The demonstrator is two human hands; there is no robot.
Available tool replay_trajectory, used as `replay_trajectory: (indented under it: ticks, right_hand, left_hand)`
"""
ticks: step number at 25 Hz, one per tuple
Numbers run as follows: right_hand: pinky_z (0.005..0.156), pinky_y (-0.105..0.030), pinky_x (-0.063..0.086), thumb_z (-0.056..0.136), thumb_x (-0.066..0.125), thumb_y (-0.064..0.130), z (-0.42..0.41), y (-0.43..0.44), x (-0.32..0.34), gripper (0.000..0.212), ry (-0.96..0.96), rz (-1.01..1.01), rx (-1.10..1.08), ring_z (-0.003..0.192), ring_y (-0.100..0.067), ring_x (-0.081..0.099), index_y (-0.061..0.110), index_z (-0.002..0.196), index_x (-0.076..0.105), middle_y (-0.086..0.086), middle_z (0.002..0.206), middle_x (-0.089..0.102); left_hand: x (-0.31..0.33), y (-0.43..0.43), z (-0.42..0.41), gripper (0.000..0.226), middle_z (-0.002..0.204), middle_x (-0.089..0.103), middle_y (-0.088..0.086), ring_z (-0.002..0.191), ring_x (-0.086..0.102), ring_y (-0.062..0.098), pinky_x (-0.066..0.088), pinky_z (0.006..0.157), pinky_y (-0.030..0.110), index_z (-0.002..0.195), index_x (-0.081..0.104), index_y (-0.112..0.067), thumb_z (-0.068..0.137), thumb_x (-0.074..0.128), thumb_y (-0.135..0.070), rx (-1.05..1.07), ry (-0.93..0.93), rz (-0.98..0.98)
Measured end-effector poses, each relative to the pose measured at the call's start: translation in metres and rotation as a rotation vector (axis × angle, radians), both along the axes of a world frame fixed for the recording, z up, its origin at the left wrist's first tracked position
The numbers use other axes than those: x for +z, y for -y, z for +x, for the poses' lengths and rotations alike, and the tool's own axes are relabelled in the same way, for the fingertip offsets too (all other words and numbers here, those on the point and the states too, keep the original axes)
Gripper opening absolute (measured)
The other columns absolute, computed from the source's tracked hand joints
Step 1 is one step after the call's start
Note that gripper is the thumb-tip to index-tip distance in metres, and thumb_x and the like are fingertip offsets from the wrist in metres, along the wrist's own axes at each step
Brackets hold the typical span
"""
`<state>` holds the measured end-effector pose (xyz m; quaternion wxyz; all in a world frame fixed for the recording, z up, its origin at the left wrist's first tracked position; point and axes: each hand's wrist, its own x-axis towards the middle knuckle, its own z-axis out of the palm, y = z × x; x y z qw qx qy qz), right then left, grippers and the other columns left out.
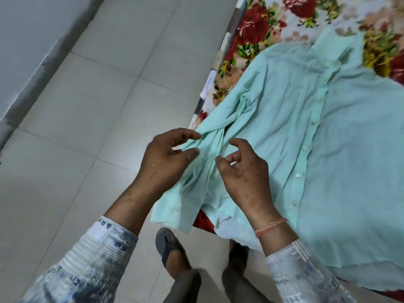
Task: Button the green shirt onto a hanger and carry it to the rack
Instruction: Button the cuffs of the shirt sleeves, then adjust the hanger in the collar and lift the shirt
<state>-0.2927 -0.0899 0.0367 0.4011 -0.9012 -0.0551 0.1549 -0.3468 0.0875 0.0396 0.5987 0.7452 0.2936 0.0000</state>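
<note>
A floor of pale square tiles (109, 95) is being shown at the left, bordered by a grey wall (21, 40). At the right, a bed is being covered by a red-and-yellow flowered bedspread (251, 25). A mint-green button-front cloth shirt (338, 149) is lying spread on that bedspread, front side up, with a row of small pale round buttons (298, 176) running down its middle. Its lower edge is hanging over the near side of the bed. A bunched sleeve (196, 182) of the shirt is being pinched between the thumb and fingers of the left hand (161, 162) at the bed's edge. The right hand (244, 178) is being held just beside it over the same sleeve, with the fingers curled. Whether any cloth is being gripped there cannot be told. A thin pink thread band (271, 226) is being worn on the right wrist.
</note>
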Motion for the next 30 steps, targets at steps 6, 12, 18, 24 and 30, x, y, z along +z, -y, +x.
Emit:
replay_trajectory:
  ticks: [6, 12, 18, 24, 30]
  right_hand:
    - [0.081, -0.041, 0.06, 0.09, 0.07, 0.04, 0.082, 0.029, 0.015, 0.048, 0.122, 0.073, -0.18, 0.073, -0.012, 0.071, 0.028, 0.135, 0.06, 0.007, 0.1, 0.074]
    - [0.076, -0.021, 0.054, 0.094, 0.075, 0.032, 0.191, 0.13, 0.001, 0.045, 0.145, 0.11, -0.312, 0.077, -0.007, 0.068, 0.024, 0.137, 0.063, 0.004, 0.107, 0.073]
    - [0.084, -0.026, 0.055, 0.096, 0.071, 0.023, 0.309, 0.225, -0.018, 0.022, 0.202, 0.094, -0.365, 0.087, -0.015, 0.072, 0.019, 0.118, 0.075, -0.002, 0.104, 0.079]
    - [0.081, -0.02, 0.043, 0.096, 0.067, 0.016, 0.431, 0.245, -0.034, 0.031, 0.164, 0.057, -0.271, 0.095, -0.023, 0.071, 0.018, 0.126, 0.073, -0.006, 0.105, 0.078]
    - [0.09, -0.039, 0.051, 0.102, 0.056, 0.02, 0.498, 0.228, -0.051, 0.043, 0.206, -0.07, -0.166, 0.115, -0.04, 0.067, 0.019, 0.145, 0.061, -0.021, 0.121, 0.074]
  left_hand:
    - [0.016, 0.044, 0.106, 0.024, 0.113, 0.076, -0.022, 0.116, 0.068, -0.002, 0.056, 0.094, 0.03, 0.107, 0.079, -0.038, 0.093, 0.08, -0.018, -0.203, 0.029, -0.014]
    - [0.001, 0.145, 0.226, 0.023, 0.107, 0.075, -0.028, 0.113, 0.067, -0.005, 0.053, 0.091, 0.025, 0.109, 0.079, -0.038, 0.094, 0.08, -0.02, -0.327, 0.032, 0.03]
    - [-0.013, 0.233, 0.349, 0.025, 0.112, 0.077, -0.018, 0.103, 0.073, 0.005, 0.057, 0.092, 0.03, 0.112, 0.078, -0.031, 0.092, 0.08, -0.016, -0.311, 0.044, 0.091]
    - [-0.029, 0.255, 0.454, 0.029, 0.108, 0.078, -0.007, 0.094, 0.075, 0.013, 0.057, 0.082, 0.032, 0.117, 0.075, -0.028, 0.089, 0.08, -0.02, -0.27, -0.003, 0.125]
    - [-0.043, 0.258, 0.523, 0.04, 0.113, 0.077, 0.001, 0.091, 0.073, 0.019, 0.058, 0.077, 0.029, 0.133, 0.073, -0.025, 0.093, 0.075, -0.024, -0.32, -0.002, 0.315]
